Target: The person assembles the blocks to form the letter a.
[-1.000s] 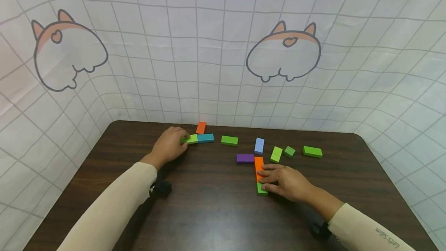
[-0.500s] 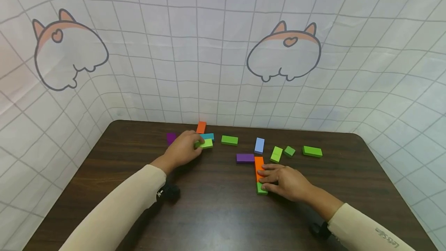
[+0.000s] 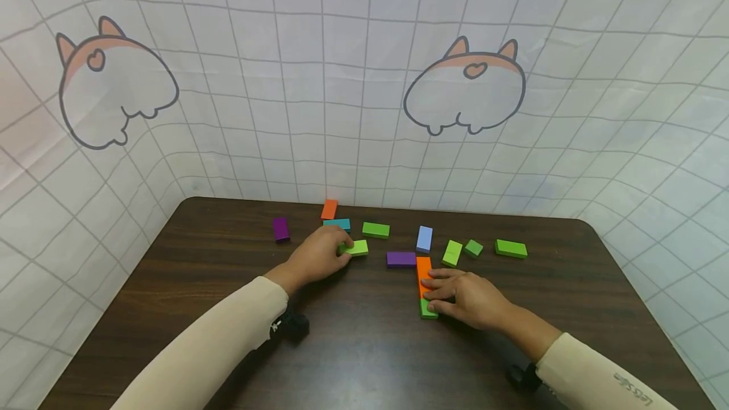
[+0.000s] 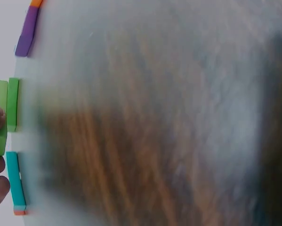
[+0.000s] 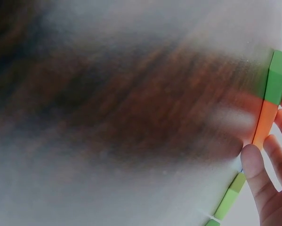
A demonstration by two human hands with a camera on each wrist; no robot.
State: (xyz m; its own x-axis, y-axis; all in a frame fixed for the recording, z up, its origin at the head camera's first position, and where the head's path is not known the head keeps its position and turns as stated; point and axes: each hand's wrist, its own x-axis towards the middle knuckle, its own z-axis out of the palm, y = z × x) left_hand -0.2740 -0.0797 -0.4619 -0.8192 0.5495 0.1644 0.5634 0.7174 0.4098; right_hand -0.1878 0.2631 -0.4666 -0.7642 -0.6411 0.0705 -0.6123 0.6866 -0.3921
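In the head view, my left hand pinches a light green block just off the left-centre of the table. The left wrist view shows this light green block between the fingertips, beside another green block. My right hand lies with its fingers extended against an orange block and the green block at its near end. These two blocks form a line, end to end. A purple block sits crosswise at the orange block's far end, on its left.
Toward the back lie a dark purple block, a red-orange block, a teal block and a green block. Farther right are a light blue block, a lime block, a small green cube and a green block.
My left hand has moved right and nearer with the light green block, away from the teal block. The dark purple block it had covered now shows. My right hand stays in place.
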